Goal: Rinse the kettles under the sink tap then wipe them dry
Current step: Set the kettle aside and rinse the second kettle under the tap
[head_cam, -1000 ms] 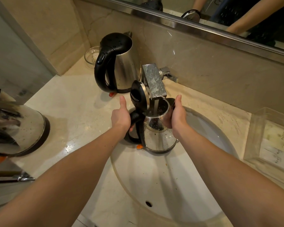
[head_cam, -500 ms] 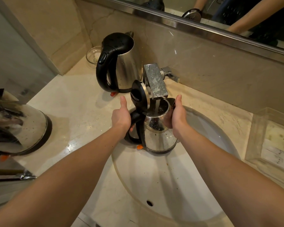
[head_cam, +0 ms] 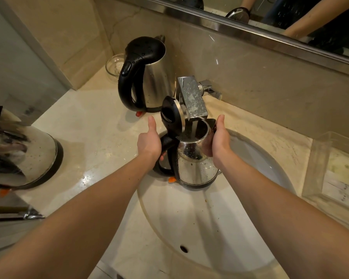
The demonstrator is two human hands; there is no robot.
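Filling kettle point(head_cam: 195, 160) under running tap point(head_cam: 191, 97), lid up, at sink's point(head_cam: 199, 222) 12 o'clock: rinse step. Gripping handle at 9 o'clock with left hand point(head_cam: 149, 140), thumb raised; clasping wet body at 3 o'clock with right hand point(head_cam: 220, 140). Next, likely: swirling, tipping out slowly, keeping firm hold.

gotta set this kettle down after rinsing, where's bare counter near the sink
Widest bare patch: counter left of the sink, bordered by the closed kettle behind and the kettle at the left edge. Narrow strip on the right between sink and clear tray. Crowded behind: tap, closed kettle, glass dish.
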